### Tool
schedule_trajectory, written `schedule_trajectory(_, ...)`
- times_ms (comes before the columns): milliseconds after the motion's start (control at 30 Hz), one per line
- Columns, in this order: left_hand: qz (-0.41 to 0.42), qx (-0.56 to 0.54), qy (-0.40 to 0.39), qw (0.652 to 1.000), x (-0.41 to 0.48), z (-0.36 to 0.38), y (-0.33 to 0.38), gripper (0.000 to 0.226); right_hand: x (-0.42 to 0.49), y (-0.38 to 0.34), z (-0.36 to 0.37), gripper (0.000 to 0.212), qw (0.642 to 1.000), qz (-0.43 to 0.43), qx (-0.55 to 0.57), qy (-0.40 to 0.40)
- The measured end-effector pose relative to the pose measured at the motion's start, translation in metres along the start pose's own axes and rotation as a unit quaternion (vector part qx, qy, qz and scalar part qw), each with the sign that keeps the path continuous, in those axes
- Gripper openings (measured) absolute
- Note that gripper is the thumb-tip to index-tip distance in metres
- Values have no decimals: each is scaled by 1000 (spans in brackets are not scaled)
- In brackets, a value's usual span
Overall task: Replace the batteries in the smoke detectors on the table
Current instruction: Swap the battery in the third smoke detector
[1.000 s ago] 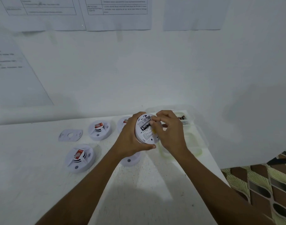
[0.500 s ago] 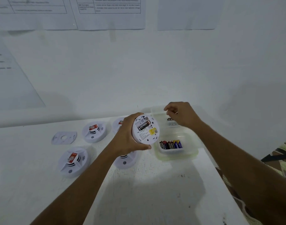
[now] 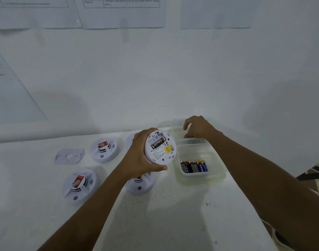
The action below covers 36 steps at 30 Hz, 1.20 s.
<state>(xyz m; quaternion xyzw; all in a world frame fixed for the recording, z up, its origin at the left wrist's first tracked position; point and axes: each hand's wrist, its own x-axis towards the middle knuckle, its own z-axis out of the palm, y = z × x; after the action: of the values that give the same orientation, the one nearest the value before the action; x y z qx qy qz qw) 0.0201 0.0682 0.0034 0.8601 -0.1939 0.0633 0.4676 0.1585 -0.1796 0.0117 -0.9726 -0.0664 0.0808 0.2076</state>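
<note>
Our left hand (image 3: pixel 138 156) grasps an upturned smoke detector (image 3: pixel 160 148) with one black battery (image 3: pixel 158 142) seated in its bay. Our right hand (image 3: pixel 198 127) curls down into the far tub (image 3: pixel 175 124); we cannot tell whether it holds anything. Spare batteries (image 3: pixel 194 166) lie in the near tub (image 3: pixel 218 160), just right of our left hand. Our left wrist half hides another detector (image 3: pixel 140 185). A mounting plate (image 3: pixel 69 156) lies well left of it.

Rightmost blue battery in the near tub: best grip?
Probably from above, at the far end of the blue battery. It lies flat, touching its neighbour, and sits close to the tub corner, so the barrel is boxed in. Only beyond its far end does the tub floor look bare.
</note>
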Motion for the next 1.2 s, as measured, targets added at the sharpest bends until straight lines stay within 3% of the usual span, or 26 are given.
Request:
schedule_trajectory(200, -1, 0, 2, 1000, -2, 0, -3, 100, -7, 0, -9, 29, 998, 3, 66, -15)
schedule_trajectory(300, 0, 2, 1, 1000, -3, 0, -2, 99, -25, -7, -21, 17, 987, -14, 157, 16)
schedule_trajectory(467, -2, 3, 4, 1000, -4, 2, 2, 98, -78, -30, -40, 10, 930, -80, 355, 53)
schedule_trajectory(600, 3, 2, 3, 1000, -5, 9, 4, 96, -119, -58, -34, 12, 880, -140, 453, 27)
schedule_trajectory(900, 37, -9, -10, 999, -14, 13, 16, 90, -151, -86, -5, 7, 875, -159, 458, 3)
schedule_trajectory(1200, 45, -1, -15, 999, -33, 6, 22, 88, -164, -102, 10, 15, 924, -195, 327, 43)
